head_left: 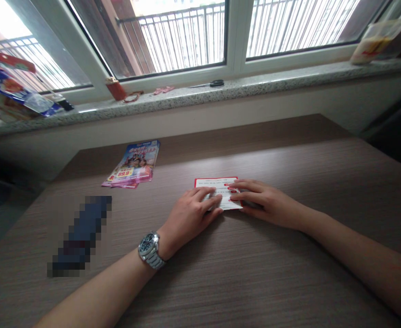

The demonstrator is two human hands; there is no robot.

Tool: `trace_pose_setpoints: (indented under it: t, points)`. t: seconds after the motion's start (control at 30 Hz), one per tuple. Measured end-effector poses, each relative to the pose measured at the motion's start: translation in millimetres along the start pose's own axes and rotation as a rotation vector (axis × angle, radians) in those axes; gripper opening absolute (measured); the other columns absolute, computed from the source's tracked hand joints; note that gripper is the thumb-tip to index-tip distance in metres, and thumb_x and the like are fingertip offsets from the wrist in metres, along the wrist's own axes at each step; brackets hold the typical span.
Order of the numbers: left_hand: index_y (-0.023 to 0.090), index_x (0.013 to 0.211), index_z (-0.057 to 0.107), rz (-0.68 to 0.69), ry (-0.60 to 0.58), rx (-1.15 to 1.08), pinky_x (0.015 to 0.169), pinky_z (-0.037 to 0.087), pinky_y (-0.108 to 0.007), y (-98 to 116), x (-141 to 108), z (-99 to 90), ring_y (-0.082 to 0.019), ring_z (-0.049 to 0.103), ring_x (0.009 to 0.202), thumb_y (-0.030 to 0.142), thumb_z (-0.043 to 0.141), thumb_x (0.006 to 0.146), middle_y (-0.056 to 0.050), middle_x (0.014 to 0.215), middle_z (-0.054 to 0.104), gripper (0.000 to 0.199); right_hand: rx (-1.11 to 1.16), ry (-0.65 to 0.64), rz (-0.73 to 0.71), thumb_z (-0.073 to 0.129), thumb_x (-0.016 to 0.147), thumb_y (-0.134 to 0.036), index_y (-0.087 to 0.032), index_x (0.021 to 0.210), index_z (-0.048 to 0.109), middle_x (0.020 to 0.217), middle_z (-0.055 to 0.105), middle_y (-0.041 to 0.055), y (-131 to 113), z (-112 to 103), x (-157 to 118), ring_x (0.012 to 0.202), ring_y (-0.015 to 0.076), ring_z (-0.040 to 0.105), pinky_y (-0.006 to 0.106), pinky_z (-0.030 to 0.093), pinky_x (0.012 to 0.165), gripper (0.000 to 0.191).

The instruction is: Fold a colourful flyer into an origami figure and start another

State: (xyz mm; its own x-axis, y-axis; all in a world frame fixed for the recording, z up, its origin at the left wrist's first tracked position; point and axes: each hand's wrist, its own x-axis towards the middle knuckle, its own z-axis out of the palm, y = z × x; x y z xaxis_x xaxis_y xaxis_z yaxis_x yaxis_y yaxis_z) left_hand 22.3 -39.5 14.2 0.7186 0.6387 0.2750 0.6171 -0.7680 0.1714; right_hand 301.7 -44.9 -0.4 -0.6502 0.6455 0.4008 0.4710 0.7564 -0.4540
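Note:
A small white paper with a red border and red marks [225,193] lies on the brown wooden table [200,282], near its middle. My left hand [195,209] rests on the left part of the paper, its fingers spread over it, and a silver watch is on that wrist. From the right, my right hand [267,200] reaches onto the paper's right edge with its fingers apart. The hands do not touch each other. Both cover parts of the paper.
Colourful flyers [137,164] lie at the back left of the table, with a blurred dark object [84,234] nearer on the left. On the window sill [255,79] are scissors [217,83], a red-brown item [116,89], a bag [16,93] and a cup in plastic [373,45].

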Motion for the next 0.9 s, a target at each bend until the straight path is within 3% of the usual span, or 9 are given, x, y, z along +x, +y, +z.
trace_pose_setpoints:
  t: [0.33, 0.57, 0.9]
  points:
    - [0.024, 0.144, 0.054, 0.075, -0.083, -0.042, 0.111, 0.047, -0.052, 5, -1, -0.8, -0.03, 0.052, 0.135, 0.042, 0.052, 0.104, -0.01, 0.146, 0.057, 0.044, 0.08, -0.049, 0.019, 0.056, 0.1, -0.023, -0.027, 0.119, 0.07, 0.138, 0.066, 0.0085, 6, -5, -2, 0.126, 0.0236, 0.063, 0.042, 0.053, 0.106, 0.023]
    - [0.027, 0.14, 0.059, 0.144, -0.129, -0.105, 0.117, 0.04, -0.051, 5, -2, -5.6, -0.03, 0.044, 0.144, 0.041, 0.05, 0.105, -0.007, 0.153, 0.052, 0.039, 0.053, -0.08, 0.05, 0.052, 0.102, -0.023, -0.026, 0.115, 0.07, 0.135, 0.066, 0.0083, 12, -13, -5, 0.122, 0.0239, 0.065, 0.043, 0.053, 0.104, 0.022]
    - [0.028, 0.146, 0.053, 0.19, -0.166, -0.128, 0.117, 0.04, -0.051, 9, 1, -6.4, -0.029, 0.048, 0.14, 0.042, 0.049, 0.105, -0.006, 0.151, 0.054, 0.043, 0.028, 0.022, 0.072, 0.052, 0.103, -0.024, -0.024, 0.121, 0.066, 0.126, 0.067, 0.0108, 8, -6, 2, 0.12, 0.0239, 0.062, 0.043, 0.051, 0.103, 0.023]
